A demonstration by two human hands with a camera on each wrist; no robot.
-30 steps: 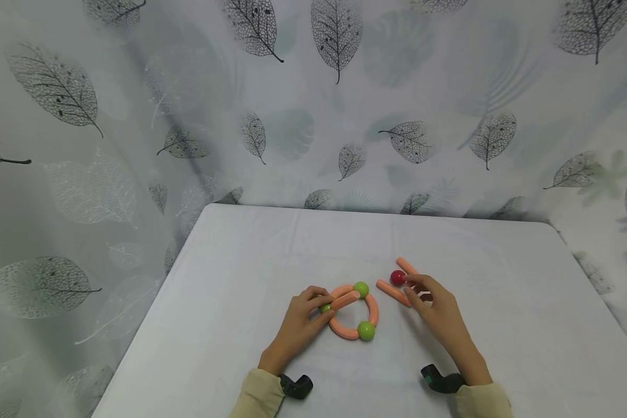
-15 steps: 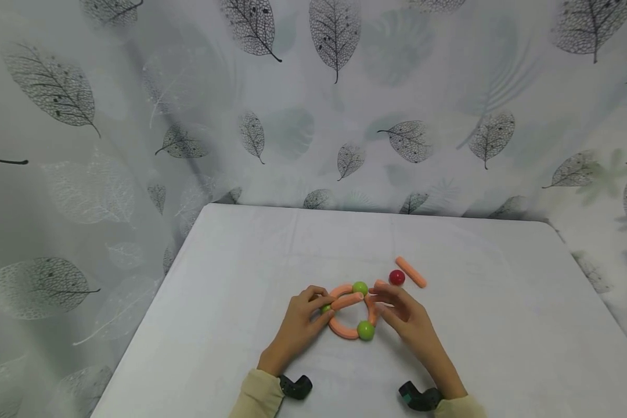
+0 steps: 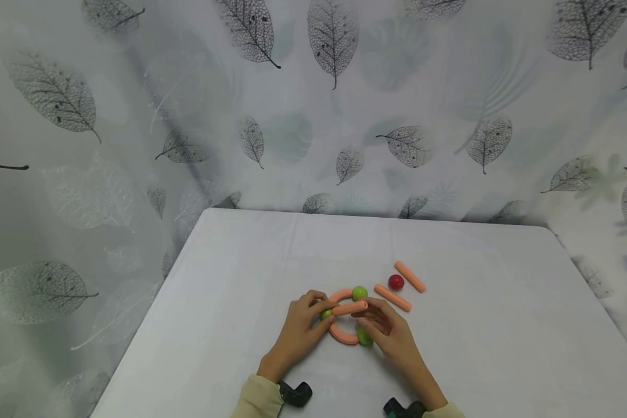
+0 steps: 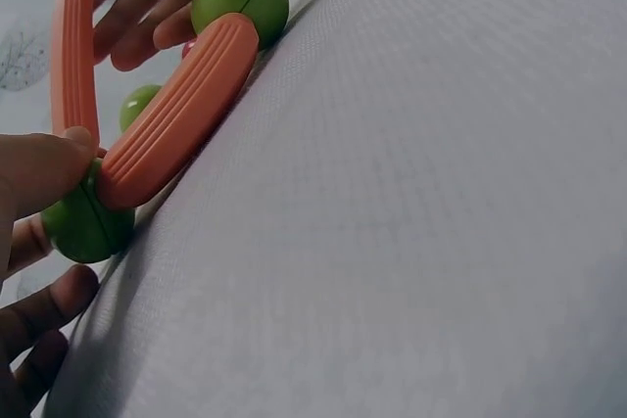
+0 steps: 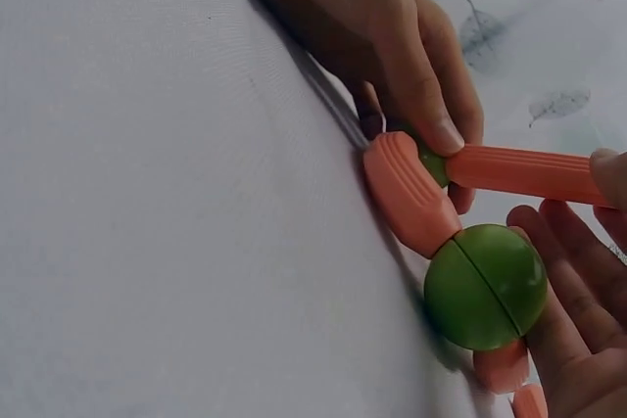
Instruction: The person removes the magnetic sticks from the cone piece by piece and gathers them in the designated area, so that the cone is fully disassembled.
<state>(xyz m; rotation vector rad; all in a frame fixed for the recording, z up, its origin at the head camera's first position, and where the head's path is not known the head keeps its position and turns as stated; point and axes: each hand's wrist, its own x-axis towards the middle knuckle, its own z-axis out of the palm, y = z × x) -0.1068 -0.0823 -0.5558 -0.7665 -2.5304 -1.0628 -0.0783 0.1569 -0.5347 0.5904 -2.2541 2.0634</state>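
A ring of curved orange rods [image 3: 343, 337] joined by green balls lies on the white table, part of it hidden by the hands. From its left green ball [image 4: 88, 217] a straight orange rod [image 3: 350, 307] slants up. My left hand [image 3: 300, 328] pinches that ball at the rod's lower end, its thumb over the joint. My right hand [image 3: 389, 334] is at the ring's right side with fingers loosely extended. One fingertip [image 5: 609, 175] touches the rod's upper end. Its thumb is close over the lower right green ball [image 5: 487, 286]; another green ball [image 3: 359, 293] is at the ring's far side.
Two loose straight orange rods, the nearer rod [image 3: 393, 298] and the farther rod [image 3: 410, 276], lie beyond my right hand. A red ball [image 3: 396, 282] is between them. A leaf-patterned curtain [image 3: 313, 116] hangs behind the table [image 3: 251, 249].
My right hand has moved left and nearer, from the loose rods and red ball to the ring and the raised rod's end. My left hand keeps its hold.
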